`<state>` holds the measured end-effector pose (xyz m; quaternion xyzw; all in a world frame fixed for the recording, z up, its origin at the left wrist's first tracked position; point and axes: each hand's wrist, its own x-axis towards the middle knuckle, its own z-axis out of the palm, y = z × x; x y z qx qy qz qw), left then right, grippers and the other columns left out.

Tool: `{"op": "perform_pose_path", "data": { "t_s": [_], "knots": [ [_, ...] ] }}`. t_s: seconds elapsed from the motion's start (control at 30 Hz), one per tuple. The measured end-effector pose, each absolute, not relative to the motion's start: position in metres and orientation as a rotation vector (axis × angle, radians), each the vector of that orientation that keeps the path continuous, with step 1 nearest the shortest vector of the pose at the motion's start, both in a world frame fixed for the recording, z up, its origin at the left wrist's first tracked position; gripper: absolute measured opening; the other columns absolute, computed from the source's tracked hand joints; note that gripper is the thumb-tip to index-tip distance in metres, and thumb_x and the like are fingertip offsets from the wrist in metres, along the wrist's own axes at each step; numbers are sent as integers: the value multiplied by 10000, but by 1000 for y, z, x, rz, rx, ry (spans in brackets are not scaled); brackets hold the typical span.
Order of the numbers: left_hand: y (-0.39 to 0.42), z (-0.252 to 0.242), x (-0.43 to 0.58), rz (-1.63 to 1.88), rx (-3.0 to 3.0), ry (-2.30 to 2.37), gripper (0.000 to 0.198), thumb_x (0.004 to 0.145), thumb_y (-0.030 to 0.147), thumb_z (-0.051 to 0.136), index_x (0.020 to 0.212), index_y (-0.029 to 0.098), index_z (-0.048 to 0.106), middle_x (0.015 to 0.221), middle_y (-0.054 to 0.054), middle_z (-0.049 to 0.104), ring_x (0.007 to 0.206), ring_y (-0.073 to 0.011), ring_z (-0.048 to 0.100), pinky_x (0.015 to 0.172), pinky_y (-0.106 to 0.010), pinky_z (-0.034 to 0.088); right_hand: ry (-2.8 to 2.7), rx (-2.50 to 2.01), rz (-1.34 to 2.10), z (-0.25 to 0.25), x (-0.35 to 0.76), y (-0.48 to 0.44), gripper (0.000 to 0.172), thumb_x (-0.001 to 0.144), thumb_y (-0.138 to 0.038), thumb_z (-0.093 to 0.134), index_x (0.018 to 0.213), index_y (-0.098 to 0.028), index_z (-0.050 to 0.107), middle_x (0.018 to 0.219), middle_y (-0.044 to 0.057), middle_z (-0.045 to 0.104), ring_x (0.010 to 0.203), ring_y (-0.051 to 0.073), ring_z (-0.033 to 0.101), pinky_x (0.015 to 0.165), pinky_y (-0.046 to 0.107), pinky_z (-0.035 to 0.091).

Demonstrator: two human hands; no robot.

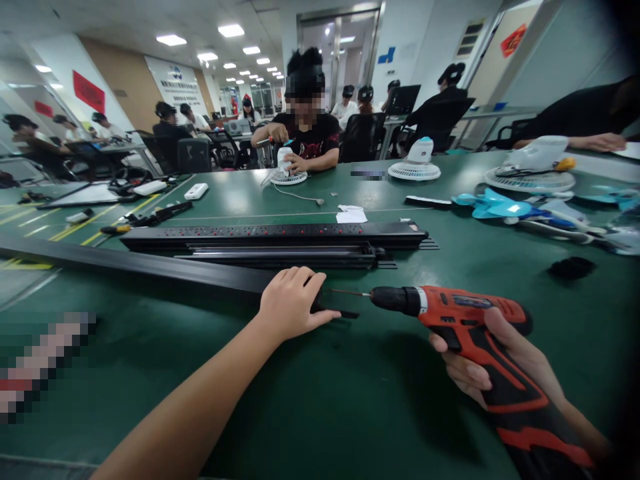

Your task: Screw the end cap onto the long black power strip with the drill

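Note:
My left hand (293, 303) grips the right end of a long black bar (150, 263) that runs off to the left edge. A thin black piece sticks out beyond that end, by my thumb. In my right hand (515, 353) is a red and black power drill (465, 313), held by its handle. The drill points left, and its long thin bit reaches the end of the bar near my left fingers; whether it touches is unclear. Behind the bar lie a black power strip (280, 233) with red marks and a narrow black rail (285, 255).
Across the green table (360, 413), a person works on a white fan (287, 175). Other fan units (415, 167) stand further right, with blue fan blades (500, 205) and a black fuzzy item (571, 267). White paper (351, 215) lies behind the power strip.

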<state>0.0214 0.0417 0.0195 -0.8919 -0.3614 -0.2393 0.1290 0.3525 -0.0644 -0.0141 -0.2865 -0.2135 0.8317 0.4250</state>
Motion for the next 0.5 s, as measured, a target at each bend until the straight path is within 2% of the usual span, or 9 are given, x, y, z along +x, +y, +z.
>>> {"op": "perform_pose_path", "data": {
  "t_s": [0.5],
  "knots": [
    [43,18,21,-705,-2574,-976,659,895,672,501,1228,115,612,1073,-127,673,983,-279,617,865,-424,484,-383,-655,2060,-9,354,-64,626,795,-698,571,941,-105,706,551,34,546,482,117,480,524,222,501]
  ]
}}
